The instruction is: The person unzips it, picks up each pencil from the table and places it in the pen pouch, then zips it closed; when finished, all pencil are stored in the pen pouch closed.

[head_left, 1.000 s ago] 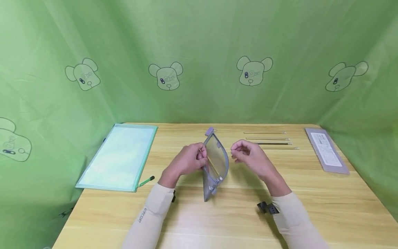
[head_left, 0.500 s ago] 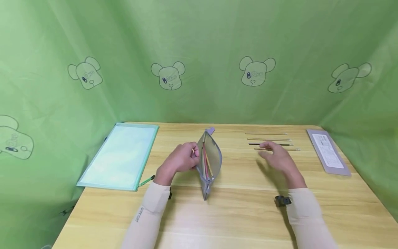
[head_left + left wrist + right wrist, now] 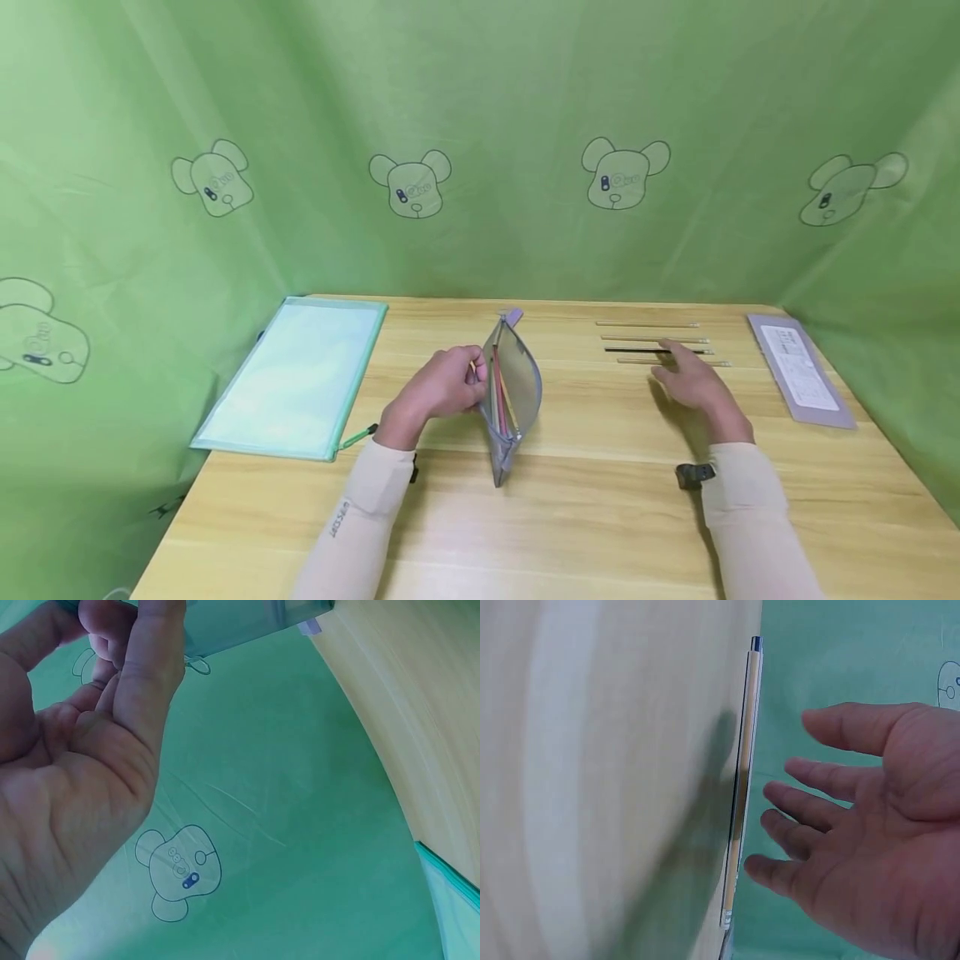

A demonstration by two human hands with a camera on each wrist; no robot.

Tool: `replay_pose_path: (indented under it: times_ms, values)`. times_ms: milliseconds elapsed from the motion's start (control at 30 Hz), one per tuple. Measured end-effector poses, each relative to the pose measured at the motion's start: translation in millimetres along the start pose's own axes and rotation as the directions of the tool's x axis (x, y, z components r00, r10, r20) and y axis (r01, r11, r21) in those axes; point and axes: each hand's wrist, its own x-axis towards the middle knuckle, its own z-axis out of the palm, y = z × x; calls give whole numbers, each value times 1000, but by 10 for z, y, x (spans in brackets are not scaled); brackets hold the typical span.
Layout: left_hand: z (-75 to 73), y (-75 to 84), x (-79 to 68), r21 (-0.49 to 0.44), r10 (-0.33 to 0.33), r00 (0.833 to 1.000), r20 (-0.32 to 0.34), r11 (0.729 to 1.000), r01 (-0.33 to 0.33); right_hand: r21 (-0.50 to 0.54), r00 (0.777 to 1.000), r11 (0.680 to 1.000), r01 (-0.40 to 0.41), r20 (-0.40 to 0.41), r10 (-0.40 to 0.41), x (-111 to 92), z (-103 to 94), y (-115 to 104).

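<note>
**Left hand gripping, right hand outstretched**

Your left hand (image 3: 445, 383) is at the left side of the gray pouch (image 3: 527, 375), gripping its edge between thumb and bent fingers. Your left wrist (image 3: 397, 427) and pale-sleeved left forearm (image 3: 352, 521) slant up to it from the near left of the pouch. Your right hand (image 3: 697, 383) is well apart, to the right of the pouch, its back turned up, fingers extended and parted, thumb held away from them. Your right wrist (image 3: 729, 421) and right forearm (image 3: 757, 517), sleeved alike, lean inward from the pouch's near right.
</note>
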Motion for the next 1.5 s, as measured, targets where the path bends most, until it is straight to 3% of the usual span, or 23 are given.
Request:
replay_pose_path:
  times_ms: [200,400,567,667,800,1033,1300,1500]
  values:
    - [12,10,5,-1,1,1000,-4,1000,-1,-50,1000,999,0,27,1,-17,-17,36]
    - [11,16,1,-4,8,1000,-3,1000,-8,-113,999,994,3,-42,-8,-37,-39,70]
    - [3,12,-2,8,17,1000,-11,1000,-17,-138,995,988,-73,-83,62,-91,-84,99]
    - [7,13,0,17,24,1000,-15,1000,-24,-126,991,984,-123,-69,115,-133,-110,113]
    - [15,18,-5,25,35,999,-20,999,-34,-121,994,987,-103,-50,98,-158,-107,125]
    - [28,24,-6,34,54,998,-13,998,-53,-37,1000,999,-12,0,12,-131,-40,64]
    - [34,22,-1,40,67,998,-6,997,-67,107,998,994,6,54,-12,-134,-14,39]
    - [32,26,-7,33,60,998,7,998,-60,143,998,990,5,65,-14,-192,-30,89]
